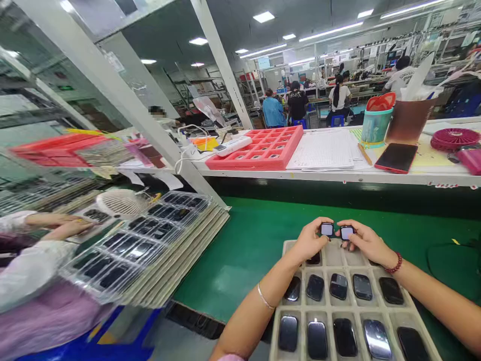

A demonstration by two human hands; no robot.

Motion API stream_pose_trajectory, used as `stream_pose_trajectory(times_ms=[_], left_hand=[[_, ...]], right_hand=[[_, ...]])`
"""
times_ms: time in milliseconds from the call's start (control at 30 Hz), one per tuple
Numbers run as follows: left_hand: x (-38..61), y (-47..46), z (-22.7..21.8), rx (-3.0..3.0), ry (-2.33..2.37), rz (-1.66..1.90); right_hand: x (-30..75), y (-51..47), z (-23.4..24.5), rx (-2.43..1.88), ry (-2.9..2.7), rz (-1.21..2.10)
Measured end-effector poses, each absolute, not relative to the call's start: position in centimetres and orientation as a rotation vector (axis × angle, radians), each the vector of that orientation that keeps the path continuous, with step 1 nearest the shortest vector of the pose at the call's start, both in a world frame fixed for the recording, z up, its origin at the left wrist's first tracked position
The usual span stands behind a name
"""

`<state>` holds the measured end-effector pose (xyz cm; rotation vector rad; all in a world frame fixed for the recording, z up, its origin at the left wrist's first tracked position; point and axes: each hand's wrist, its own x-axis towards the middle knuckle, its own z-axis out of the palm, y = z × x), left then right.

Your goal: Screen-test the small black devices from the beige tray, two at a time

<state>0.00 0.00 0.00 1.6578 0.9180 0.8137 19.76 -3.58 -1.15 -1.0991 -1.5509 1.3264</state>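
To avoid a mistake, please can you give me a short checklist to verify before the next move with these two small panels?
1. The left hand holds a panel: ok.
2. The right hand holds a panel: ok.
3. The two held panels are apart, not touching: ok.
4. The tray has five panels in each of its two nearest rows: ok.
5. The far-row slot below the hands looks empty: ok.
6. The held panels' surfaces are clean: cannot tell, too small.
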Motion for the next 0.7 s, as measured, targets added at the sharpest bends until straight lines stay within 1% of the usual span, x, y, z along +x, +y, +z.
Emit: stream_pose_trajectory(times_ms=[300, 700], left_hand=[[-0.14, 0.2, -0.33, 1.65, 0.869, 0.842], [-0.2, 0.1, -0.07, 1.565, 0.849, 0.843]], right_hand=[[19.81, -3.33, -1.75, -1.006, -1.538, 1.33], [19.81, -3.45, -1.66, -1.036, -1.563, 1.333]])
